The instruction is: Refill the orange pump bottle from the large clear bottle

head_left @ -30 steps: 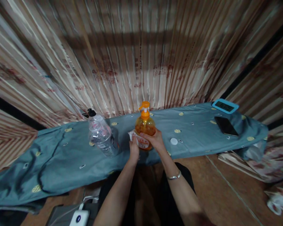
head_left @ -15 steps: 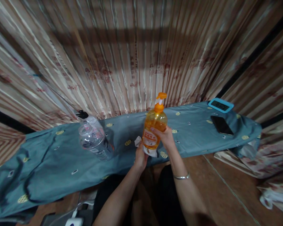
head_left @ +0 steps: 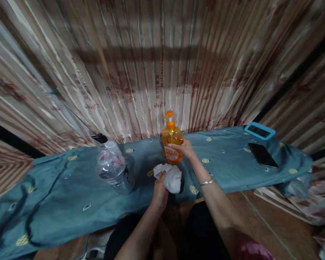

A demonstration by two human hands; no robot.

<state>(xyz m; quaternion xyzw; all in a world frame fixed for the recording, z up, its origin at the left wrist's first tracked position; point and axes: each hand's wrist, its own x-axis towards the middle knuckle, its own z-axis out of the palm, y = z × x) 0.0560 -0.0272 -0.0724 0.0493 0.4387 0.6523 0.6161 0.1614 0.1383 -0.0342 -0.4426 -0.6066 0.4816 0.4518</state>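
An orange pump bottle (head_left: 172, 139) with amber liquid stands upright near the back of the cloth-covered surface (head_left: 146, 195). My right hand (head_left: 184, 147) grips it from the right side, thumb across the front above the label. In front of the bottle and a little lower, my left hand (head_left: 160, 189) pinches a crumpled white tissue (head_left: 173, 178), its thumb on top and the other fingers mostly hidden beneath. The tissue and the bottle look apart.
To the left stand a clear plastic bottle (head_left: 115, 173) and, behind it, another bottle with a black top (head_left: 99, 138). A black phone (head_left: 262, 155) and a blue-framed digital clock (head_left: 260, 130) lie at the right. A pleated curtain (head_left: 141, 79) hangs close behind.
The pump bottle has moved away from me, from tilted in both hands to upright at the back, its nozzle now pointing left. My left hand has come off it with the tissue.
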